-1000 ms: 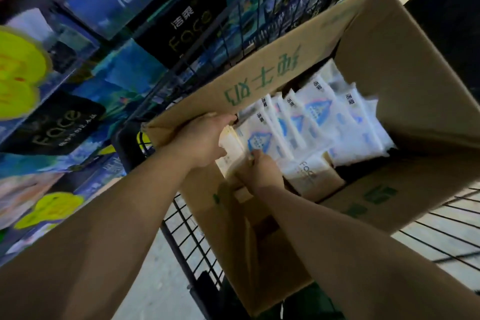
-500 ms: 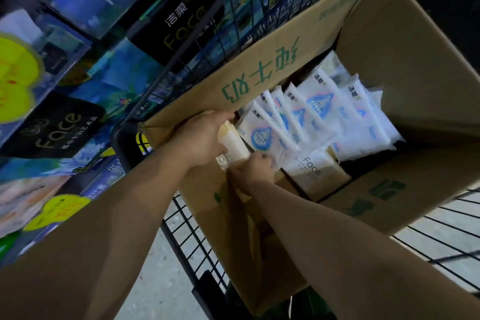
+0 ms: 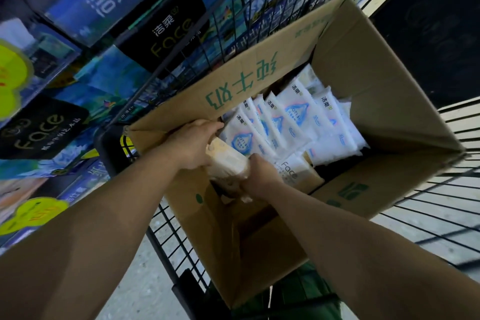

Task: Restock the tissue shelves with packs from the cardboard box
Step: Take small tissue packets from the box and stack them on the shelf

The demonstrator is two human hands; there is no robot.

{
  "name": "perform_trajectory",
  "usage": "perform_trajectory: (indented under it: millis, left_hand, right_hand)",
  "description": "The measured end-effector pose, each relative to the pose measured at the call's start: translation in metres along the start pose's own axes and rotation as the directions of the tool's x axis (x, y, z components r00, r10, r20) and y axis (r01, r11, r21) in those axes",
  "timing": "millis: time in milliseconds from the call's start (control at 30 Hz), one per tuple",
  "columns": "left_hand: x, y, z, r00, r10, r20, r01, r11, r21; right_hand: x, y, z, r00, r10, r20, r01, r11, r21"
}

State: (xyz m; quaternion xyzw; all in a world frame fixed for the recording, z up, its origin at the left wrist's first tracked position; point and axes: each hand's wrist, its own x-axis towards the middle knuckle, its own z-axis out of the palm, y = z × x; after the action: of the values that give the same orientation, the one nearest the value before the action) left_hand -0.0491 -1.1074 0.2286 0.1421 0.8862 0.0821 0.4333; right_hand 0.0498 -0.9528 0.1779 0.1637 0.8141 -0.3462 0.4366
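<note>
- A beige tissue pack (image 3: 228,161) is sitting at the near end of the cardboard box (image 3: 384,101), clamped between both hands.
- The left hand (image 3: 192,145) is curling its fingers over the pack's far side.
- The right hand (image 3: 262,174) is gripping the near side, fingers wrapped under.
- White packs (image 3: 291,122) are standing just beyond the fingertips.
- A wire cart (image 3: 428,200) is carrying the box; stocked shelves (image 3: 78,60) are lying past the left hand.

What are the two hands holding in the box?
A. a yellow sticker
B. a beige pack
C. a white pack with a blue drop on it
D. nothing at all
B: the left hand and the right hand both grip the beige pack at the near end of the cardboard box; the white packs with blue marks lie untouched beyond it.
</note>
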Motion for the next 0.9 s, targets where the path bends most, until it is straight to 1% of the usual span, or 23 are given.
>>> perform_trajectory:
  millis: [67,133,200,267,300,367,400,433,500,567,600,633,667,700,767,800,833,900]
  left_hand:
    - [0.001,0.002,0.002,0.999,0.013,0.042,-0.016,0.998,0.065]
    - [0.001,0.005,0.006,0.994,0.036,0.105,-0.048,0.993,0.111]
    - [-0.001,0.013,0.014,0.983,0.066,0.173,-0.084,0.991,0.101]
    - [-0.001,0.024,0.023,0.980,0.077,0.182,-0.091,0.993,0.070]
    - [-0.001,0.028,0.027,0.982,0.084,0.171,-0.098,0.992,0.075]
    - [0.000,0.032,0.034,0.984,0.080,0.157,-0.099,0.988,0.116]
    - [0.000,0.032,0.037,0.986,0.071,0.150,-0.091,0.987,0.134]
    - [-0.001,0.032,0.039,0.989,0.059,0.139,-0.078,0.987,0.140]
    - [-0.003,0.030,0.041,0.993,0.045,0.106,-0.057,0.993,0.106]
    - [-0.006,0.031,0.039,0.996,0.037,0.076,-0.040,0.998,0.046]
    - [-0.008,0.031,0.037,0.997,0.029,0.067,-0.030,0.999,0.020]
    - [-0.010,0.032,0.035,0.998,0.022,0.054,-0.022,1.000,-0.003]
    - [-0.012,0.032,0.032,0.999,0.011,0.050,-0.010,1.000,-0.030]
    - [-0.015,0.033,0.029,0.999,0.002,0.047,0.001,0.997,-0.073]
    - [-0.023,0.036,0.022,0.999,-0.007,0.032,0.014,0.972,-0.235]
    - [-0.028,0.039,0.016,1.000,-0.009,0.018,0.014,0.943,-0.333]
    - [-0.034,0.042,0.009,1.000,-0.020,-0.009,0.014,0.909,-0.417]
    - [-0.047,0.047,-0.005,0.991,-0.099,-0.085,0.033,0.818,-0.574]
  right_hand:
    - [-0.009,0.009,-0.009,0.998,-0.058,-0.021,0.057,0.997,-0.058]
    - [-0.017,0.015,-0.017,0.995,-0.087,-0.050,0.083,0.994,-0.075]
    - [-0.024,0.019,-0.023,0.991,-0.112,-0.074,0.107,0.991,-0.075]
    - [-0.026,0.024,-0.029,0.991,-0.124,-0.059,0.118,0.989,-0.089]
    - [-0.026,0.029,-0.031,0.993,-0.114,-0.016,0.111,0.985,-0.131]
    - [-0.024,0.042,-0.039,0.997,-0.048,0.066,0.065,0.959,-0.277]
    - [-0.024,0.049,-0.045,0.997,-0.003,0.072,0.026,0.946,-0.324]
    - [-0.023,0.056,-0.051,0.997,0.043,0.063,-0.021,0.948,-0.318]
    - [-0.022,0.064,-0.059,0.993,0.096,0.068,-0.083,0.980,-0.180]
    - [-0.021,0.065,-0.063,0.989,0.062,0.137,-0.051,0.996,-0.079]
    - [-0.024,0.062,-0.063,0.984,0.030,0.173,-0.020,0.998,-0.062]
    - [-0.026,0.058,-0.062,0.984,0.005,0.181,0.004,0.999,-0.049]
    - [-0.029,0.056,-0.062,0.988,-0.018,0.151,0.019,1.000,-0.003]
    - [-0.032,0.053,-0.064,0.994,-0.031,0.105,0.022,0.996,0.083]
    - [-0.039,0.048,-0.074,0.999,-0.035,0.022,0.028,0.962,0.271]
    - [-0.042,0.046,-0.080,0.999,-0.043,-0.002,0.041,0.938,0.346]
    - [-0.047,0.044,-0.087,0.999,-0.049,-0.017,0.052,0.902,0.428]
    - [-0.058,0.034,-0.106,0.998,-0.062,-0.003,0.051,0.797,0.601]
